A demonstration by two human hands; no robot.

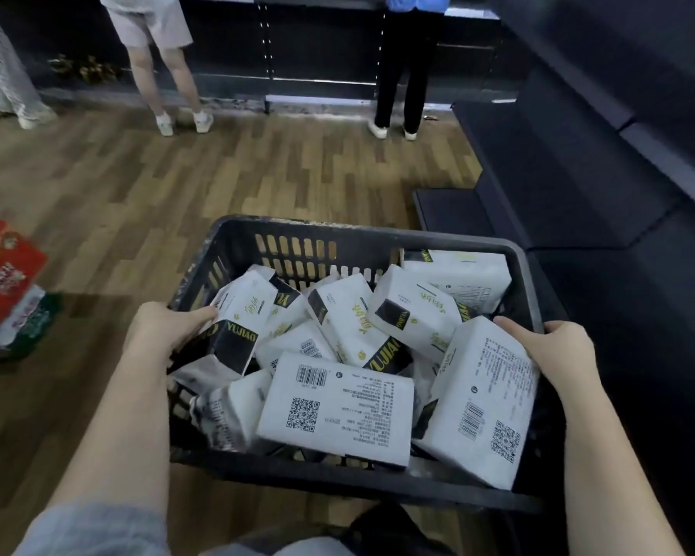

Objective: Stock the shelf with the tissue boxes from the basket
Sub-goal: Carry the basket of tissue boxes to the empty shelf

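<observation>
Low in the middle of the frame sits the black basket (378, 238), heaped with white tissue packs lying at all angles. At its left rim the left hand (159, 331) curls over the edge, its fingers (201, 315) touching the upright pack marked with gold letters (237, 327); whether they hold the rim alone or pinch that pack too cannot be told. At the right rim the right hand (554, 351) wraps the edge, thumb lying along the top corner of a tilted pack (486, 399) whose long axis runs toward the lower right of the frame. The dark shelf (578, 174) rises on the right side of the frame, so the right hand is likely the nearer one to it. The flat pack with the barcode face up (338, 407) lies between both hands, long axis across the frame.
</observation>
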